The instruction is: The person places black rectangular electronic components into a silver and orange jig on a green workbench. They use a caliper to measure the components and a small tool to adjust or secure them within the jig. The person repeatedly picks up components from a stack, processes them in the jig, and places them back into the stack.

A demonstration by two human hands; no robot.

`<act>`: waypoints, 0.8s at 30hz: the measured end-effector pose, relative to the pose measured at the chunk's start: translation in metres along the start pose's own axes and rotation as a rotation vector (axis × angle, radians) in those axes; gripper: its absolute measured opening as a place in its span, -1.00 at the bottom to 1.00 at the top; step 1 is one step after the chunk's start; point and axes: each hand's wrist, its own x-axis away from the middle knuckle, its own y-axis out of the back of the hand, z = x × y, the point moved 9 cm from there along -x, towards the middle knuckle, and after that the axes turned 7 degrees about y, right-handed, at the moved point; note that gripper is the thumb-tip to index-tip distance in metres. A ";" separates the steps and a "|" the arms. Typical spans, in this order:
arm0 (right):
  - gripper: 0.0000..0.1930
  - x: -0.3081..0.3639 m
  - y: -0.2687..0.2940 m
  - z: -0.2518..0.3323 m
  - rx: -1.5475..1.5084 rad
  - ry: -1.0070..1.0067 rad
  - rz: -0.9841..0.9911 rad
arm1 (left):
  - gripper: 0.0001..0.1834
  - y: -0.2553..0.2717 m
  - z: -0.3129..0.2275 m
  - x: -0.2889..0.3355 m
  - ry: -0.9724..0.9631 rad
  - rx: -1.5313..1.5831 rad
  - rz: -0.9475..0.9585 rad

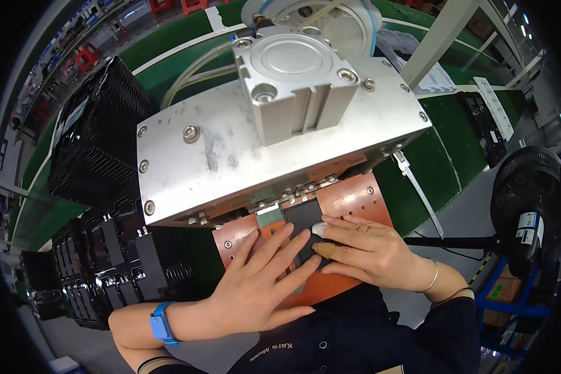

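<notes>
My left hand point(258, 283) lies with fingers spread, its fingertips on the left edge of a flat dark grey piece point(303, 218). That piece sits in an orange and copper-coloured fixture point(352, 198) under the front of a metal press. My right hand point(369, 250) reaches in from the right, fingers stretched out and pointing left over the same piece. Two of its fingertips are covered, one in white point(318, 229) and one in tan point(323, 250). Nothing shows in either grip. The hands hide the near part of the piece.
A silver press housing point(187, 168) with a square cylinder point(299, 81) stands just beyond my hands. Stacked black ribbed trays point(96, 134) rise at the left. A black fan point(523, 206) stands at the right. Green table surface point(430, 159) shows beside the press.
</notes>
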 end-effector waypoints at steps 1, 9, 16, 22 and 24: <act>-0.64 -0.003 -0.001 -0.003 -0.002 0.011 -0.006 | -0.29 0.000 0.002 -0.001 0.005 0.003 0.000; -0.66 -0.010 0.000 -0.007 -0.027 0.036 0.006 | -0.31 -0.003 0.005 -0.002 0.022 -0.003 0.005; -0.68 -0.010 -0.001 -0.004 0.004 0.024 0.030 | -0.34 -0.003 0.003 -0.001 0.023 -0.040 -0.002; -0.68 -0.005 -0.015 0.002 -0.092 -0.155 0.147 | -0.40 -0.003 0.004 0.000 0.027 -0.006 -0.004; -0.60 -0.004 -0.017 0.004 -0.308 -0.242 0.181 | -0.42 -0.002 0.004 0.000 0.017 0.005 0.002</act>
